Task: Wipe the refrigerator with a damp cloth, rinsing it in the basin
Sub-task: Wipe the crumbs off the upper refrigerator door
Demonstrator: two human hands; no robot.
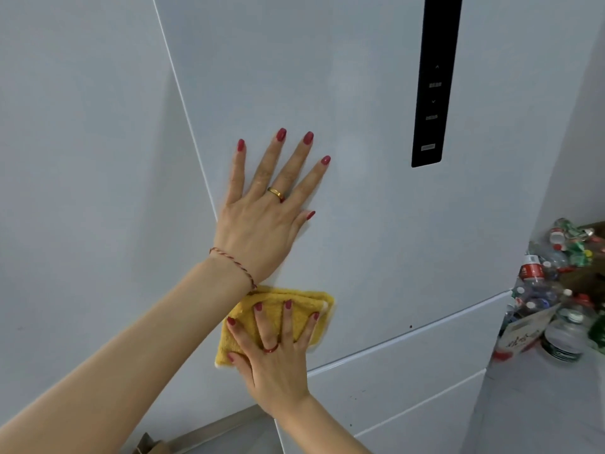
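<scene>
The white refrigerator [366, 224] fills the view, its upper door in front of me and drawer fronts below. My left hand [262, 221] lies flat on the door near its left edge, fingers spread, holding nothing. Just below it, my right hand [275, 348] presses a folded yellow cloth [294, 309] flat against the door with spread fingers. The cloth sits near the door's lower edge, partly hidden under my fingers. No basin is in view.
A black control strip [432, 93] runs down the door at the upper right. A heap of plastic bottles [556, 290] lies to the right of the fridge. A white wall [82, 191] stands on the left. Cardboard [150, 445] shows at the bottom.
</scene>
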